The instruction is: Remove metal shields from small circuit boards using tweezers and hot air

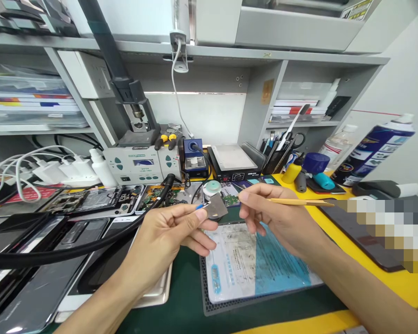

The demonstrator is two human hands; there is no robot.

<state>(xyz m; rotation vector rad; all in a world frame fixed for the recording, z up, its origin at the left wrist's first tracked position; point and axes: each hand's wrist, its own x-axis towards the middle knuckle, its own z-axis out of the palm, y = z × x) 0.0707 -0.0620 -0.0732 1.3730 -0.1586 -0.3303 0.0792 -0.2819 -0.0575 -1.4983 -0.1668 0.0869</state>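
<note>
The rear end of the yellow tool is left in sight, but its middle is covered by the right hand, whose thumb and fingers are closed around it; the thin tip is hard to make out. Part of the grey plate is hidden by the left hand, by which it is pinched between thumb and forefinger, above the far part of the pad. What is printed on the pad cannot be read. Something at the right is masked by a pixelated patch, and the near phones are cut off by the left border and crossed by a black hose.

Between the phones and the pad, a bare strip of green mat is left; the mat is bordered by a yellow tabletop. A narrow gap is kept between plate and right fingertips.

In the black holder, scissors and a white-handled brush are stood upright. Stacked papers are kept on the left shelf.
</note>
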